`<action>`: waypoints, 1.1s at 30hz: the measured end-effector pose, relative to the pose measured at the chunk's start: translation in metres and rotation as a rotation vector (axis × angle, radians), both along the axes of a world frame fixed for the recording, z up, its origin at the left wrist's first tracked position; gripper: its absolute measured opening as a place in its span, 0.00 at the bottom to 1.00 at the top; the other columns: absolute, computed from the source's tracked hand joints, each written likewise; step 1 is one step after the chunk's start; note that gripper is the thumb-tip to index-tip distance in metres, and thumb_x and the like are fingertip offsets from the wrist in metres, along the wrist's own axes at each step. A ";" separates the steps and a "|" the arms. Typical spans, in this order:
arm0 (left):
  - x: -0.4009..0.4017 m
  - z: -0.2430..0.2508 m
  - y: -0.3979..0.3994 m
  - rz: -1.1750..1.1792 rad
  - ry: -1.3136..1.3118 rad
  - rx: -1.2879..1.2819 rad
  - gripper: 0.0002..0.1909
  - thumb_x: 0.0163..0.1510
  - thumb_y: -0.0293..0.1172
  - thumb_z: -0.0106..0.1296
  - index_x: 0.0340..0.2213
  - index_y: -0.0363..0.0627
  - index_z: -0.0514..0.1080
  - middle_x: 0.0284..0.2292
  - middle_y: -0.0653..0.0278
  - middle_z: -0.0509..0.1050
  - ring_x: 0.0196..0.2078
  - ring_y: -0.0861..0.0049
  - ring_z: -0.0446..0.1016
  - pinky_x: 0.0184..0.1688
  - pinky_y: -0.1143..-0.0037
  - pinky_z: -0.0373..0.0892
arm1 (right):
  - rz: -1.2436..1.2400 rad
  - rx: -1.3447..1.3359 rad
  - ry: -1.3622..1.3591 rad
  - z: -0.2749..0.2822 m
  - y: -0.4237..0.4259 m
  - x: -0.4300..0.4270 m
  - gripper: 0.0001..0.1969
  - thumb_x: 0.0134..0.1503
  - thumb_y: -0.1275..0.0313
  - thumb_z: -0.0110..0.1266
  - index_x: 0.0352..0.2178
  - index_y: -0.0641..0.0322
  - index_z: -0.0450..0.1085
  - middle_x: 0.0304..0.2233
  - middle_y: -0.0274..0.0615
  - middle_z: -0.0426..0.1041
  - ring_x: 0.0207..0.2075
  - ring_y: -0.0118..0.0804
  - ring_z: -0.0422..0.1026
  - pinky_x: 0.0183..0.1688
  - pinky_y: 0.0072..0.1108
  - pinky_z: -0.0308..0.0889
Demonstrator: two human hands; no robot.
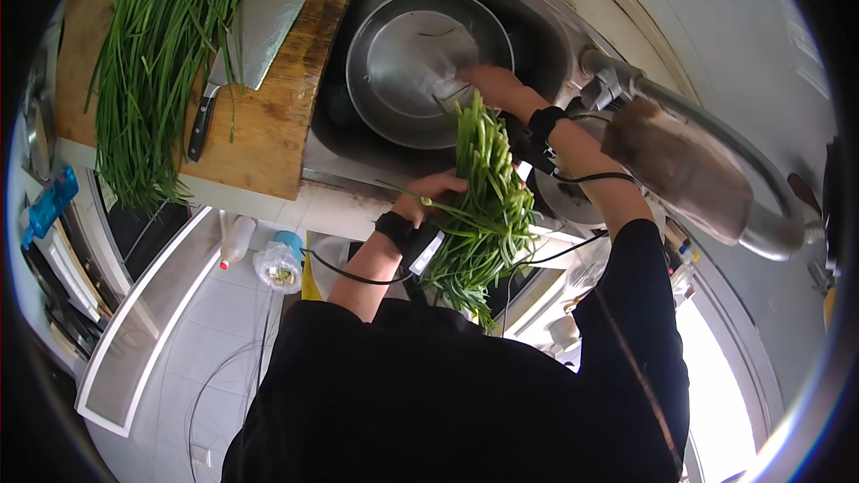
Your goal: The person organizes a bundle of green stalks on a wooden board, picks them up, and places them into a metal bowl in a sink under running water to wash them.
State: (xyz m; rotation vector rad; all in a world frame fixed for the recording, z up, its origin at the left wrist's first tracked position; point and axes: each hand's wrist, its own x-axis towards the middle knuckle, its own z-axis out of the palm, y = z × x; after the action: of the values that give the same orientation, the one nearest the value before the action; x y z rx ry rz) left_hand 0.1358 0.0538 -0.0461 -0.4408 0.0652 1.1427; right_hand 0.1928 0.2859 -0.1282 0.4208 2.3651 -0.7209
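My left hand (pixel 429 193) grips a thick bunch of garlic chives (pixel 488 201) at the sink's front edge. The pale stem ends point towards the basin, and the green leaves hang down before my body. Over the near right part of a round metal basin (pixel 386 117) is my right hand (pixel 493 86). Its fingers are blurred and partly out of sight, so whether they hold anything is unclear. The basin stands in the sink (pixel 329 107) and seems to hold water, with a loose green blade (pixel 436 33) in it.
Left of the sink, a wooden cutting board (pixel 268 154) bears a cleaver (pixel 275 20) and a large pile of chives (pixel 151 80), whose leaves overhang the front edge. A faucet (pixel 607 77) and a brown-grey covered pipe (pixel 684 168) stand at right. Black cables (pixel 362 278) run from both wrists.
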 end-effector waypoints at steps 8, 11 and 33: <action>-0.014 0.026 0.005 0.063 -0.045 0.046 0.34 0.46 0.25 0.44 0.56 0.32 0.52 0.55 0.45 0.59 0.58 0.57 0.58 0.61 0.66 0.52 | -0.013 0.028 0.148 0.006 -0.009 -0.019 0.09 0.48 0.72 0.48 0.32 0.58 0.72 0.30 0.49 0.73 0.34 0.53 0.72 0.36 0.38 0.68; -0.006 0.007 -0.003 0.011 -0.073 -0.014 0.31 0.49 0.22 0.48 0.55 0.37 0.55 0.50 0.53 0.65 0.52 0.66 0.66 0.56 0.70 0.60 | -0.177 0.029 0.222 0.018 0.004 -0.040 0.12 0.49 0.68 0.48 0.35 0.57 0.70 0.30 0.51 0.73 0.33 0.54 0.72 0.36 0.39 0.67; -0.003 -0.005 0.000 -0.038 -0.087 0.066 0.32 0.50 0.24 0.52 0.56 0.40 0.55 0.49 0.61 0.67 0.49 0.74 0.68 0.54 0.76 0.62 | -0.530 0.040 0.236 0.031 0.043 -0.026 0.11 0.52 0.63 0.52 0.28 0.61 0.69 0.21 0.45 0.72 0.24 0.45 0.72 0.28 0.28 0.66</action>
State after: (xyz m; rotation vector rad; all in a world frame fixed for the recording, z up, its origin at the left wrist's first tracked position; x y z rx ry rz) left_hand 0.1331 0.0541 -0.0514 -0.4282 -0.0404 1.0840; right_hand 0.1672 0.3287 -0.0967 1.0554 2.5088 -1.0048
